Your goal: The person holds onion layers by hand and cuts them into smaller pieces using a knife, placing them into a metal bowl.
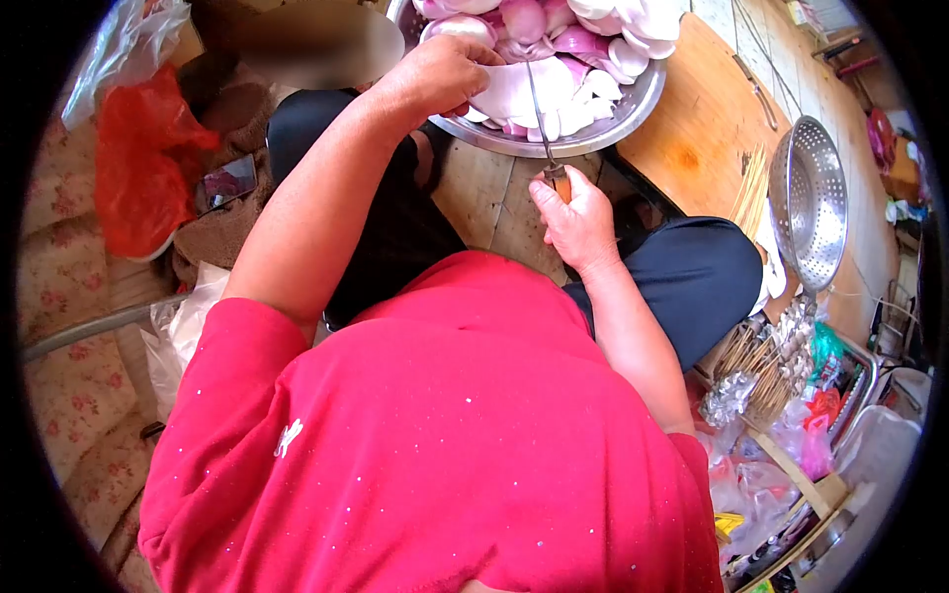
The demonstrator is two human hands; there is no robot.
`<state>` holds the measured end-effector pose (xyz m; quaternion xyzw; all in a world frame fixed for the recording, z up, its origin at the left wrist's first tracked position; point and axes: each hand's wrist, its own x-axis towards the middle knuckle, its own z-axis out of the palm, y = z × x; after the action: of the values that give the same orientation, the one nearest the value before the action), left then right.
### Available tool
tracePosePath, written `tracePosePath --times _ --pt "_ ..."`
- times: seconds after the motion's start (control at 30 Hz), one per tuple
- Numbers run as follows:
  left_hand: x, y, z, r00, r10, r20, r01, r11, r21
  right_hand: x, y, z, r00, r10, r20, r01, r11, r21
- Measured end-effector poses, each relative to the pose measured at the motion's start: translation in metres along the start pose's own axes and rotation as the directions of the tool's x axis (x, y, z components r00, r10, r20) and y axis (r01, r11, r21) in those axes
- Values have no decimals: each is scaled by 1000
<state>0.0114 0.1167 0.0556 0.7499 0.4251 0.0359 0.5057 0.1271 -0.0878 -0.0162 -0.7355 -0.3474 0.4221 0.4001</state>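
A metal bowl [647,99] at the top is heaped with purple and white onion pieces [529,22]. Over its left rim, my left hand [445,77] is closed, fingers bent around the edge of a broad pale onion piece [519,91]. Part of this grip is hidden by the back of the hand. My right hand [578,217], just below the bowl, wraps round the wooden handle of a narrow knife [540,114]. The thin blade, seen nearly edge-on, points up across the onions, its tip near the pale piece.
To the right, a wooden board [707,109] carries thin bamboo sticks [751,188] beside a perforated metal strainer [809,203]. Foil-wrapped sticks [761,366] and plastic bags [741,484] lie lower right. A red bag [148,163] rests at left near floral cloth [74,385].
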Motion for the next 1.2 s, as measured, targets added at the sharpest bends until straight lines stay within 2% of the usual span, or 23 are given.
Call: tracePosePath --times 0.07,0.3,0.37,0.53,0.63,0.7,0.83,0.93,1.0,1.2 --pt "0 -1 -1 1000 5 6 -5 1000 -19 -1 -5 -1 999 41 21 -41 999 34" --pt "-4 2 -3 1000 0 -9 0 1000 -12 2 -1 2 999 11 31 -13 997 75" --pt "-1 -3 -2 1000 4 -7 -4 1000 -19 0 -6 2 991 113 72 -123 980 158" --pt "1 -4 -3 999 32 14 -32 999 -9 2 -14 -4 978 163 134 -188 961 205" --pt "5 -6 -2 999 19 36 -17 999 -49 6 -24 -10 966 190 176 -228 945 233" --pt "8 -10 1 994 -15 105 39 971 -234 15 -26 -11 942 282 181 -323 909 263" --pt "6 -6 6 993 -7 117 24 990 -140 22 -25 -12 943 274 191 -321 899 297" --pt "5 -4 6 999 -15 40 19 995 -96 18 -27 -10 960 244 134 -275 908 316" --pt "7 -7 7 999 -5 -54 0 996 -90 11 -30 -9 985 142 94 -165 935 314" --pt "5 -5 11 988 -19 -151 -12 979 -204 -3 -20 1 977 119 177 -173 928 330"
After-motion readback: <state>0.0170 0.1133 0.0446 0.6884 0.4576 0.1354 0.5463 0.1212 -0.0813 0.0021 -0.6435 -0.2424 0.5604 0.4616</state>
